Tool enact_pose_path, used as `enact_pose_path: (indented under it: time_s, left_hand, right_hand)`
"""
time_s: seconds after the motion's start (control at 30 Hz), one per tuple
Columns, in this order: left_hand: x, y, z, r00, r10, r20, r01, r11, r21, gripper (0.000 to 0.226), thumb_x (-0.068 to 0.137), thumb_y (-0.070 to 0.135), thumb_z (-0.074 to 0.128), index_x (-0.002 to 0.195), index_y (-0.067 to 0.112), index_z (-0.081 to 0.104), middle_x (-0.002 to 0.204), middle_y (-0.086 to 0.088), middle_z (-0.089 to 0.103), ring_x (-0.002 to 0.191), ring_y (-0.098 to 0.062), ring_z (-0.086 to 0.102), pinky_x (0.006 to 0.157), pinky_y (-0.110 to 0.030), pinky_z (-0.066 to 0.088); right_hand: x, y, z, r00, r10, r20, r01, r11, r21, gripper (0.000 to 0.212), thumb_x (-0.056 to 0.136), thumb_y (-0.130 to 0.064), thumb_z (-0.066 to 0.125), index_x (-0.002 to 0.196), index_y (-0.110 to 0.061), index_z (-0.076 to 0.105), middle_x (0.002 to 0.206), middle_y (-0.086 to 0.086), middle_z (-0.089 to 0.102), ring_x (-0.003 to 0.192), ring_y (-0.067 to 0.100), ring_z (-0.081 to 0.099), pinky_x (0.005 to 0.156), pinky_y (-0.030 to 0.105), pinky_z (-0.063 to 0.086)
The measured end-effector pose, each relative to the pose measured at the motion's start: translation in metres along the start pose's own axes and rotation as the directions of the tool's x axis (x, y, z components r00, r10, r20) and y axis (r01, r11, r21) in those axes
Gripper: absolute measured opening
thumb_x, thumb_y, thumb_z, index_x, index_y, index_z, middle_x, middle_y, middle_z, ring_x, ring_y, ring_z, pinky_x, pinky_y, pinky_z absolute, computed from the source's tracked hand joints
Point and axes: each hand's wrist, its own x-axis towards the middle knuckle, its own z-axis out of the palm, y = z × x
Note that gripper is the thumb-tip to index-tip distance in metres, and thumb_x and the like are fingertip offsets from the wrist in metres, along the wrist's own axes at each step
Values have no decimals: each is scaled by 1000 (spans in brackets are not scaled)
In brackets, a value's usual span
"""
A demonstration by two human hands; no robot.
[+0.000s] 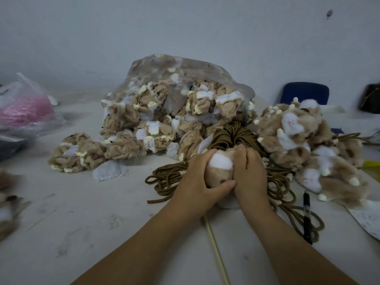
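Gripping the plush toy from both sides, your left hand curls fingers over it, thumb underneath, and your right hand wraps curled fingers round its other side. The toy sits over the brown cord, a pen lying on the cord's right edge.

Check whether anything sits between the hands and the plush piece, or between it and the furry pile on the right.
Nothing between: left hand and right hand grip the plush piece directly. Toward the furry pile, only loose brown cord lies low on the table.
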Motion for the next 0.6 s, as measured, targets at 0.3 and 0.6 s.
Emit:
enact_pose_path:
  time_s: [0.3,0.6]
  left_hand:
    - [5,1,-5,990,-108,-95,109,994,11,63,82,21,61,142,28,40,116,21,32,103,18,40,81,-6,40]
    - [3,13,-14,925,-380,16,356,850,-388,17,69,35,56,83,38,66,71,2,66,48,-9,58,42,-23,43]
  right_hand:
    - [-9,-11,9,985,-125,120,112,988,108,36,102,-29,40,70,-16,52,68,4,55,66,12,51,56,25,37]
    - [-9,-10,3,992,-35,120,18,990,142,60,99,-41,39,43,-23,47,43,-7,47,43,8,41,47,27,30]
